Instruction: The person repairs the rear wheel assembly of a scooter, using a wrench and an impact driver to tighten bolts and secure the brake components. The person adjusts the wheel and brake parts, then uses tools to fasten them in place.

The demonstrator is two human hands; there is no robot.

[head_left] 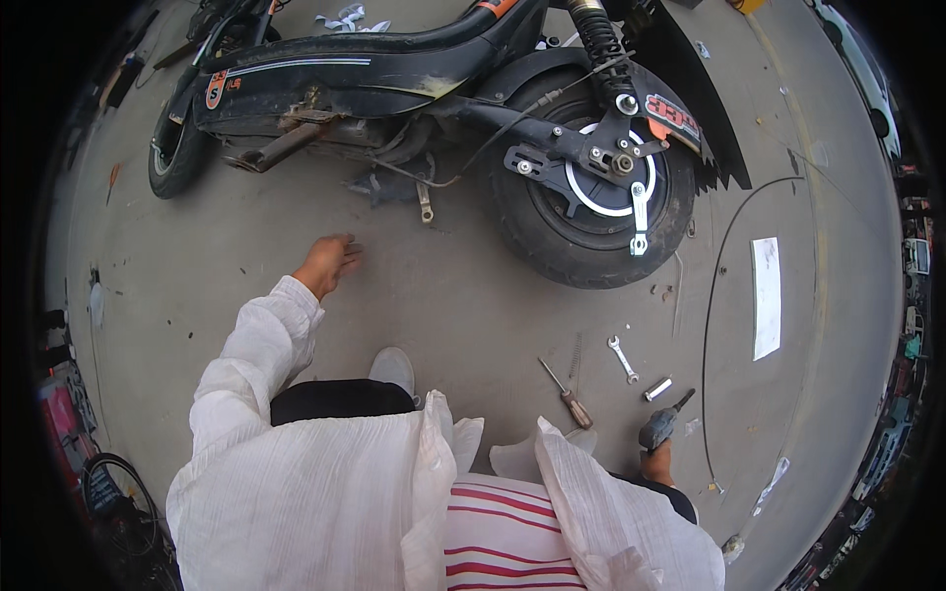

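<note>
My left hand (328,262) hangs over the floor below a black scooter (424,74) lying on its side, fingers apart and slightly blurred, holding nothing. My right hand (658,458) grips a dark power tool (658,426) low at the right. The scooter's rear wheel (581,246) has a white-rimmed hub with a silver lever (639,222). On the floor between my right hand and the wheel are a screwdriver (574,404), an open-end wrench (623,361) and a metal socket (658,388).
A long black cable (708,325) curves over the grey floor (453,315) beside a white strip (766,295). White cloths (345,18) lie behind the scooter. A bicycle wheel (110,492) shows at lower left, and parked vehicles (877,89) line the right rim.
</note>
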